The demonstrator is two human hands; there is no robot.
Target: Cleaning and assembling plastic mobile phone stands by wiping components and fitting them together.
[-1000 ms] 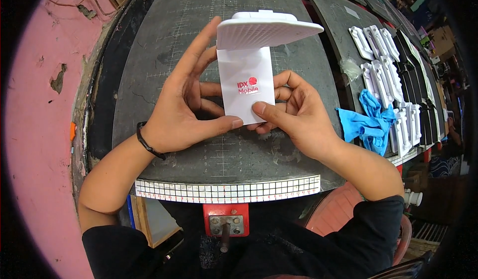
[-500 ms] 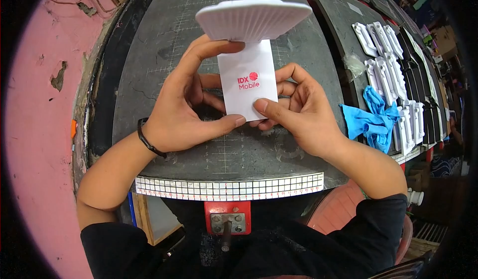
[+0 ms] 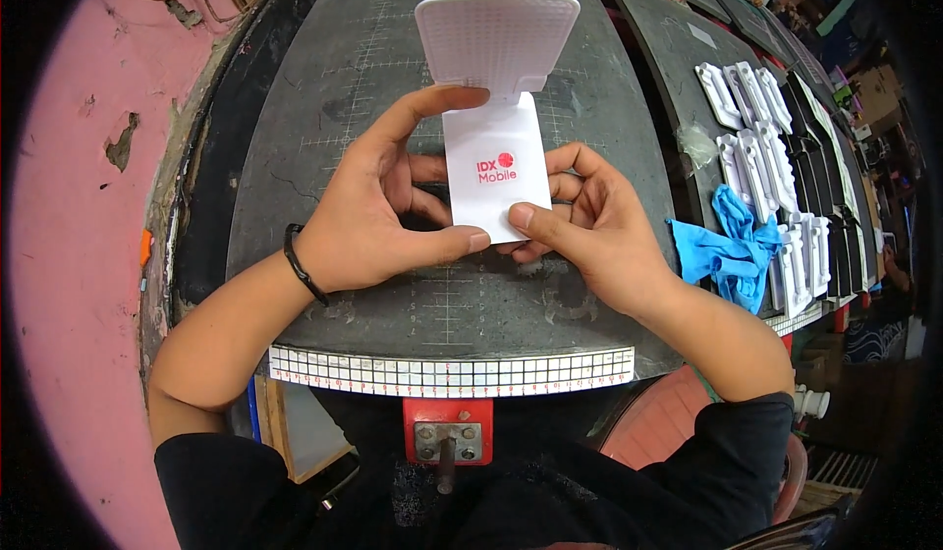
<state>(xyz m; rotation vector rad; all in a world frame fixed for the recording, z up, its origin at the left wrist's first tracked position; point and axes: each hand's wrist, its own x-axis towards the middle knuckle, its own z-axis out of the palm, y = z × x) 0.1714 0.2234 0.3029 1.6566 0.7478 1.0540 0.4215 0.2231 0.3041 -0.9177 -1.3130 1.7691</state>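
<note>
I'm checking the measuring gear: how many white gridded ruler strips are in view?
2: one strip along the near edge of the middle board; another strip on the near edge of the right board, partly visible. More may be hidden.

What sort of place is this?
Probably a small workshop: a dark worktop marked with measuring lines, a ruler strip along its near edge, and several similar white plastic pieces to the right.

The single head camera looks steeply down from above the person's chest, facing forward across the table [image 3: 511, 314]. The left hand [image 3: 368, 206] and right hand [image 3: 609, 231] sit close, mid-frame; its fisheye lens bends the ruler [image 3: 452, 373].
</note>
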